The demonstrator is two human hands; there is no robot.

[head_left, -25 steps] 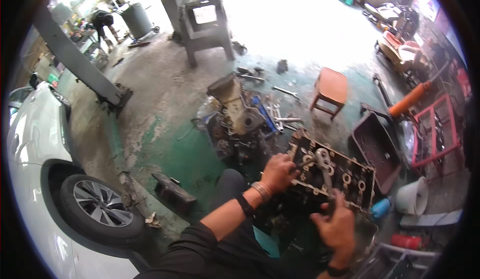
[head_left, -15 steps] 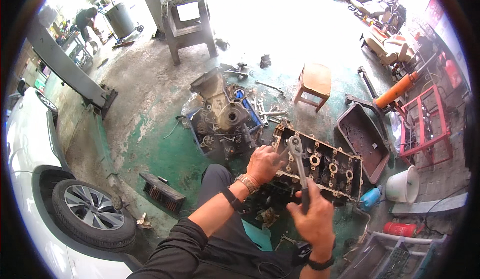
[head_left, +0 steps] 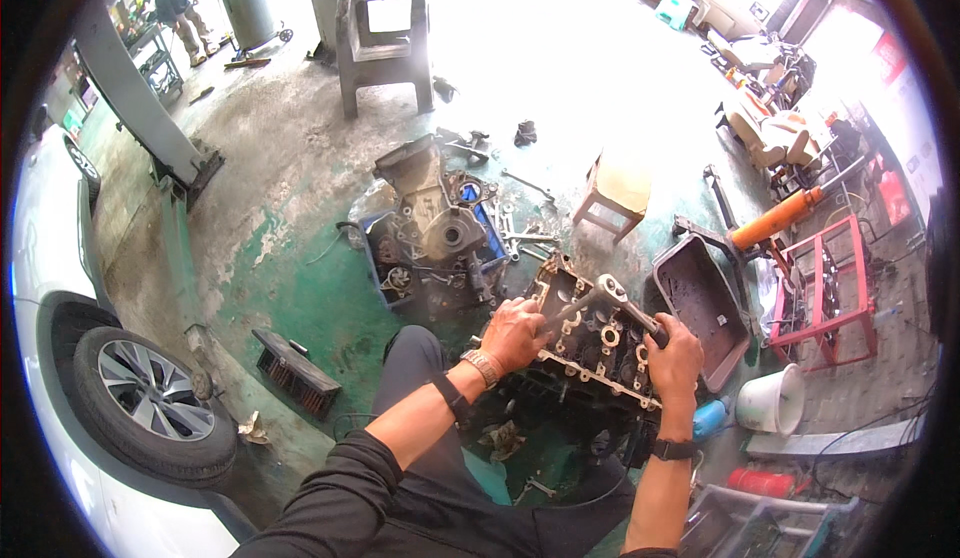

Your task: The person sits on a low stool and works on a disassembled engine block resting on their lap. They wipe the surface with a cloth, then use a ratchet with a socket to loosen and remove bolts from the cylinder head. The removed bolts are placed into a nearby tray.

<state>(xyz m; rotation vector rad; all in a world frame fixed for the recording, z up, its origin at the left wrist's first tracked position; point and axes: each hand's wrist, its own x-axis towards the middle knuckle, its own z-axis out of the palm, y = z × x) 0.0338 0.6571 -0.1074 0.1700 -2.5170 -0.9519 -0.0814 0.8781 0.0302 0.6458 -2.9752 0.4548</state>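
My right hand (head_left: pixel 675 358) is closed round the dark handle of a ratchet wrench (head_left: pixel 634 308). The wrench's round head is tilted up over an engine cylinder head (head_left: pixel 602 383), which lies with its valve-train side up and has several round openings along it. From the ratchet's head a dark extension bar (head_left: pixel 572 311) runs down to my left hand (head_left: pixel 515 333), whose fingers are wrapped round its lower end. That end is hidden in the hand, so whether a socket sits on a bolt does not show.
Beyond my left hand stands a greasy engine part (head_left: pixel 425 193) in a blue crate, with several spanners (head_left: pixel 520 233) beside it. A low stool (head_left: pixel 615 193), a black drip tray (head_left: pixel 705 308) and a white bucket (head_left: pixel 770 398) stand right. A white car's wheel (head_left: pixel 155 403) is left.
My right hand has swung the ratchet handle outward to the right and up. My left hand stays on the extension bar. The whole view has shifted slightly.
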